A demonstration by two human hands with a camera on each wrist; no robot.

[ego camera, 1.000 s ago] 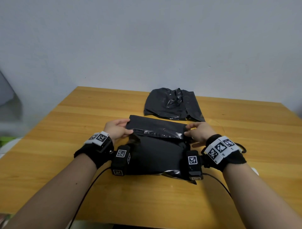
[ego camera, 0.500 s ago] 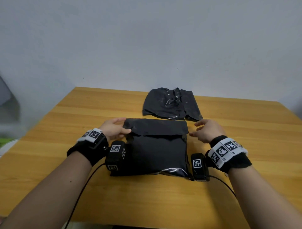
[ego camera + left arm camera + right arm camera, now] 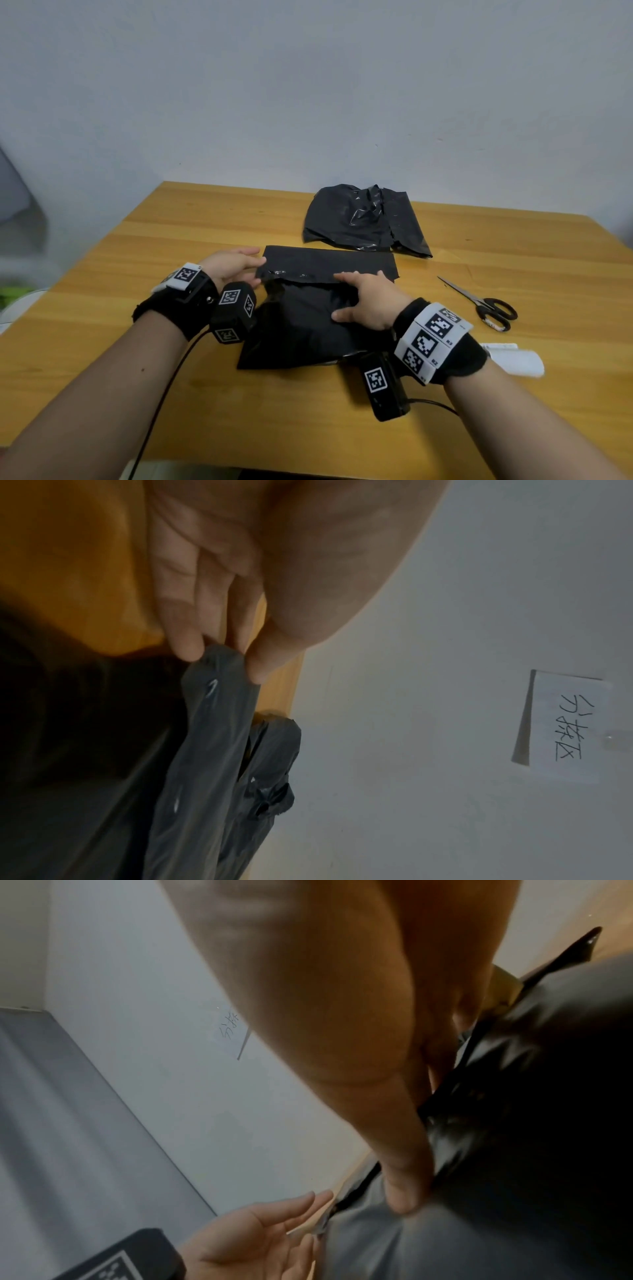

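Left hand (image 3: 233, 269) pinches a corner of the flap (image 3: 329, 263) to keep the black mailer (image 3: 294, 327) lined up, right hand (image 3: 363, 303) presses flat-fingered on the fold, probably sealing it.

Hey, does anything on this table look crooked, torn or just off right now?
The black mailer bag looks askew: its body twists leftward under the folded flap, whose edge puckers near the left hand, which pinches the flap's end. The right hand presses flat on it. Behind, a second black bag lies crumpled.
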